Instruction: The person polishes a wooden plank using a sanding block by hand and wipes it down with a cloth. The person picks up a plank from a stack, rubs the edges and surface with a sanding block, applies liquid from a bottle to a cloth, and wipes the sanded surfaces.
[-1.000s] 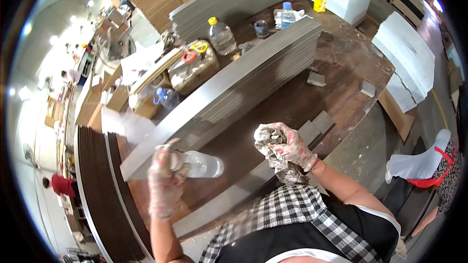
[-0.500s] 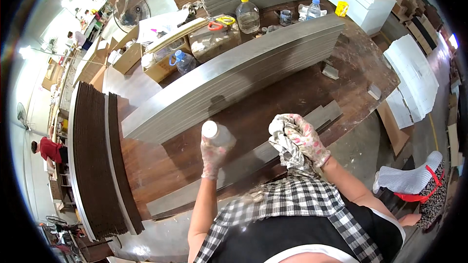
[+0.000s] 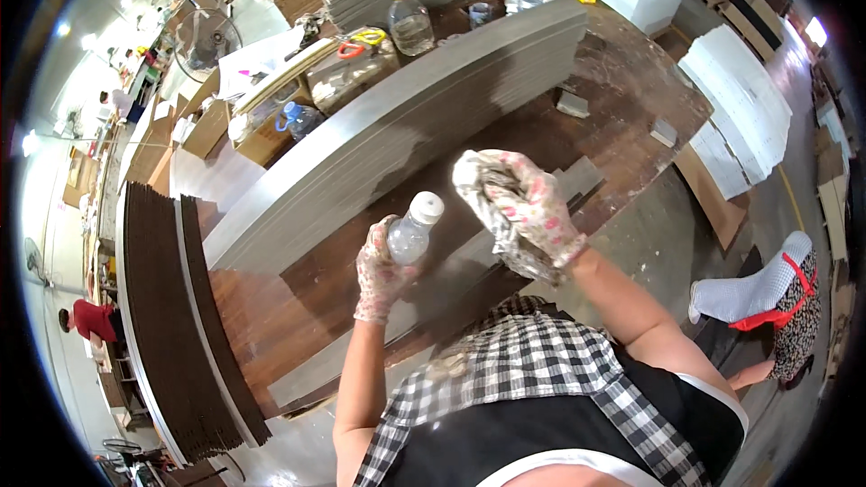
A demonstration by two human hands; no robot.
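My left hand [image 3: 382,278], in a white glove with pink spots, is wrapped round a clear plastic bottle [image 3: 409,240] with a white cap. The bottle leans to the right, cap upward. In a matching glove, my right hand [image 3: 538,203] grips a crumpled grey-stained rag [image 3: 512,247], whose loose end hangs toward my checked apron. Both hands are raised over a long grey panel [image 3: 311,377] lying along the near edge of the brown table [image 3: 262,316]. Beyond them stands a long stack of grey panels [image 3: 397,131].
Dark brown stacked strips [image 3: 149,316] stand at the left. Behind the grey stack are a yellow-capped jug [image 3: 411,29], scissors [image 3: 352,49] and cartons [image 3: 271,131]. Small grey blocks [image 3: 572,105] lie at the right. White sheets [image 3: 735,113] and a seated person [image 3: 767,307] are beyond the table.
The bottle has tipped over to the right in my left hand. My right hand has moved up and left with the rag, closer to the bottle. The whole view has shifted slightly.
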